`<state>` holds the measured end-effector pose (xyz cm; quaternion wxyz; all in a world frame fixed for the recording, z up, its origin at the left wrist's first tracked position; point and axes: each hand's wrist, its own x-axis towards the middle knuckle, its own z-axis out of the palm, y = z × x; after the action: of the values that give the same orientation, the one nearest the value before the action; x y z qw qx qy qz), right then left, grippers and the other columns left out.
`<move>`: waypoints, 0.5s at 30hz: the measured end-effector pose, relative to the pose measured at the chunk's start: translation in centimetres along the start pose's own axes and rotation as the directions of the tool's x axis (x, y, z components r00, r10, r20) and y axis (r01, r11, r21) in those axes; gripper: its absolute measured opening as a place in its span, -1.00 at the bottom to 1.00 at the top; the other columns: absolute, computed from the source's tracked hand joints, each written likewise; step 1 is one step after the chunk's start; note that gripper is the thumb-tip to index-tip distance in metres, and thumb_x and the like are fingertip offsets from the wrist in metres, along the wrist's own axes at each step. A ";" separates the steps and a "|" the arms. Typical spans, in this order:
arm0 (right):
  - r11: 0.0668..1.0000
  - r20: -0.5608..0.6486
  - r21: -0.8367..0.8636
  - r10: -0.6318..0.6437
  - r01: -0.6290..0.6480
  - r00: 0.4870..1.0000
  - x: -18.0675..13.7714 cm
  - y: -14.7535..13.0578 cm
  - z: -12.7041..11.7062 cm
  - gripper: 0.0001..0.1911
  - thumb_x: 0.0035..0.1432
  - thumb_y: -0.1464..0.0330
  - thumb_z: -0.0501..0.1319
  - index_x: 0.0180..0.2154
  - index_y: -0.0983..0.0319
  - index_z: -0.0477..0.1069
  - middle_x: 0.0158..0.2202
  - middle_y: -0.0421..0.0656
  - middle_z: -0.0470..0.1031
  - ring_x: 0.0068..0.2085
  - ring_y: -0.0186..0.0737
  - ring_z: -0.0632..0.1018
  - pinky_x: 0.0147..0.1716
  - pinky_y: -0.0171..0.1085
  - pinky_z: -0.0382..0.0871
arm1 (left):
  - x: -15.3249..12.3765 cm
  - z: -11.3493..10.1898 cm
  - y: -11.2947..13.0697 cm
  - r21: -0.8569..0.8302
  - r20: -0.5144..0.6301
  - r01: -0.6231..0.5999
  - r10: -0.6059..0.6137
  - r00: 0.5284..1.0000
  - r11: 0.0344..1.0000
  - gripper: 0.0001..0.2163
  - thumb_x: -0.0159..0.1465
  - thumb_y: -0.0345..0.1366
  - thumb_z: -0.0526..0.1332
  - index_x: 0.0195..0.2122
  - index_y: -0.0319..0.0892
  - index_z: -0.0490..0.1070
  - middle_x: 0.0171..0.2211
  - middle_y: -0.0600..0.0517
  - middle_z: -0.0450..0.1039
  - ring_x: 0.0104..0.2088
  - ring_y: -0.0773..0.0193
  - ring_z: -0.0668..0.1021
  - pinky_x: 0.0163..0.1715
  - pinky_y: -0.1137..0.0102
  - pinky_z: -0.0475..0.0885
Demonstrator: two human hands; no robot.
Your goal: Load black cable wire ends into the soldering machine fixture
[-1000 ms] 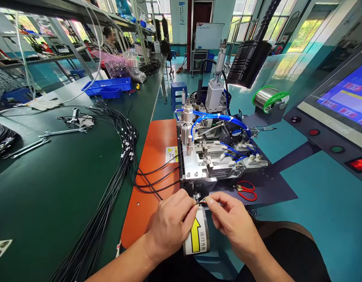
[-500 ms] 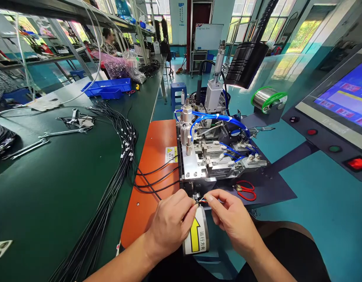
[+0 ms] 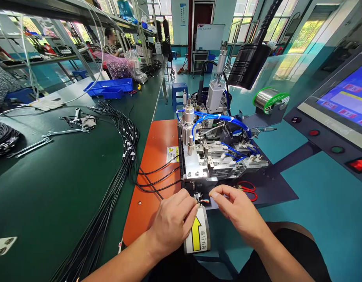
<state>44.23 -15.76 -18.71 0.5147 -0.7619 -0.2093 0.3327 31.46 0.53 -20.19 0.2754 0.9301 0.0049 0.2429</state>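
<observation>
My left hand [image 3: 171, 222] is closed on a thin black cable [image 3: 151, 187], pinching its end at the front of a small metal machine [image 3: 211, 156]. Short coloured wire tips [image 3: 204, 201] stick out of the cable end into a small black fixture at the machine's front edge. My right hand [image 3: 236, 209] sits just right of those tips, its fingers curled and pinched; whether they still touch the wires I cannot make out. A white label with a yellow arrow [image 3: 198, 235] lies below both hands.
A thick bundle of black cables [image 3: 116, 172] runs across the green bench [image 3: 51, 188]. An orange plate [image 3: 157, 164], red scissors [image 3: 248, 190], a solder spool [image 3: 270, 98], a screen [image 3: 345, 98], a blue bin [image 3: 108, 86] and wrenches [image 3: 63, 131] are around. Another person sits at the far end.
The coloured wire tips have moved down into the fixture at the machine's front. My right hand has shifted slightly right, away from the tips. My left hand keeps its grip.
</observation>
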 end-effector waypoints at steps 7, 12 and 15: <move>0.981 0.087 0.163 0.094 -0.107 0.992 -0.3 0.8 1.4 -0.50 0.23 0.02 0.18 -0.30 0.40 0.30 -0.49 -0.16 0.08 -0.49 -0.51 0.11 -0.56 -0.52 -0.05 | 0.0 0.2 -0.1 0.024 0.008 0.004 -0.004 1.000 1.000 -0.87 0.35 -0.36 0.11 -0.34 -0.24 0.38 -0.40 0.01 0.24 -0.39 0.42 0.27 -0.39 0.47 0.14; 0.994 0.035 0.094 0.055 -0.059 0.998 -0.2 0.9 1.7 -0.48 0.24 0.01 0.17 -0.31 0.42 0.33 -0.49 -0.15 0.15 -0.50 -0.51 0.12 -0.55 -0.53 -0.02 | 0.0 0.1 0.0 0.042 0.005 0.007 -0.007 1.000 0.999 -0.84 0.36 -0.35 0.10 -0.35 -0.24 0.39 -0.41 0.01 0.23 -0.40 0.43 0.27 -0.40 0.47 0.13; 0.999 0.015 0.045 0.017 -0.018 1.000 -0.1 0.7 1.6 -0.49 0.27 0.04 0.15 -0.31 0.43 0.34 -0.48 -0.13 0.18 -0.49 -0.52 0.13 -0.53 -0.53 -0.01 | 0.0 0.0 0.0 0.049 0.000 0.003 -0.003 1.000 0.999 -0.84 0.35 -0.35 0.11 -0.35 -0.24 0.40 -0.41 0.01 0.23 -0.40 0.43 0.27 -0.41 0.46 0.13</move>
<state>43.02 -15.06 -19.71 0.5271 -0.7496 -0.1987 0.3474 31.50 0.50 -20.17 0.2531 0.9366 0.0120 0.2422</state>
